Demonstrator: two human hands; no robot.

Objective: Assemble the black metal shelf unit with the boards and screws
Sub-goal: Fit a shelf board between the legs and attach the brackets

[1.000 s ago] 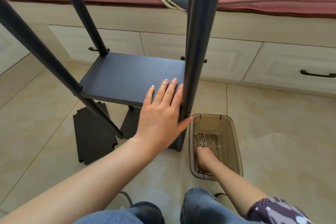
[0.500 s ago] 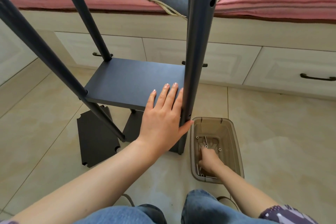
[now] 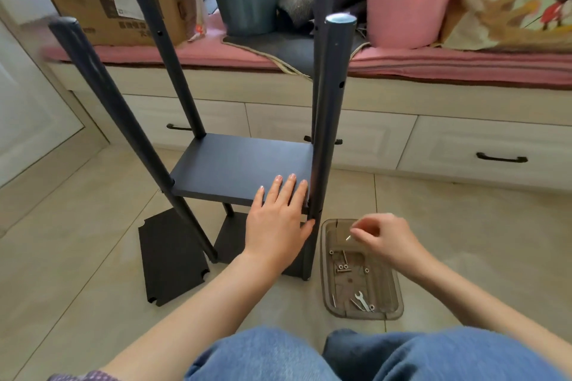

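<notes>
We've got our left hand (image 3: 278, 219) lying flat, fingers straight, on the near right corner of the shelf board (image 3: 235, 167), thumb touching the front right pole (image 3: 329, 120). Our right hand (image 3: 383, 237) is pinching a small screw (image 3: 348, 237) just above the plastic tray (image 3: 393, 303) on the floor, right beside the shelf unit. More screws (image 3: 342, 267) and a little wrench (image 3: 362, 300) lie in the tray. A spare black board (image 3: 168, 257) lies flat on the tiles to the left.

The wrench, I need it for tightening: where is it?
In the head view, the wrench lies at the near end of the brown tray, right of the shelf unit.
</notes>
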